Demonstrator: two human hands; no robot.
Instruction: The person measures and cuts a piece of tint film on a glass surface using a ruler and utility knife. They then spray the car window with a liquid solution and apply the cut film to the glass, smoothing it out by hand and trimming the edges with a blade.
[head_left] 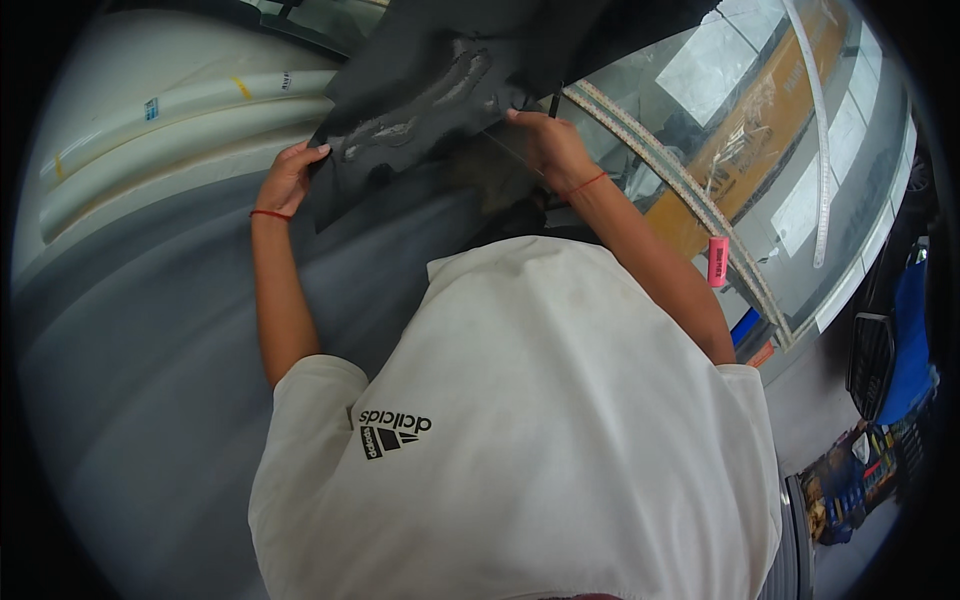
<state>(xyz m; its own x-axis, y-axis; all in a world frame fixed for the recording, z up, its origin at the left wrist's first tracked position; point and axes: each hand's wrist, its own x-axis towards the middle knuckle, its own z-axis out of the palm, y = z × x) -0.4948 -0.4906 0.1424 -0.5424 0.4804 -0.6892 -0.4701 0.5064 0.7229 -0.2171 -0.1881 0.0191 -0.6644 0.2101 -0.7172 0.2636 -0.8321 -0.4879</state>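
Observation:
A dark, glossy film sheet (400, 110) hangs creased between my two hands at the top of the view. My left hand (288, 178) pinches its left edge, thumb on top. Near the sheet's lower right edge, my right hand (553, 150) grips with the thumb over the film. Light glints along wrinkles in the middle of the sheet. Its upper end runs out of view, and the fingers beneath it are mostly hidden.
To the right stands a glass-topped table (740, 80) with a measuring tape strip (680, 170) along its edge, a white ruler strip (822, 150), and a brown cardboard box (755, 130) showing. A small pink cylinder (718, 262) sits by the edge. Long white rolls (190, 125) lie left.

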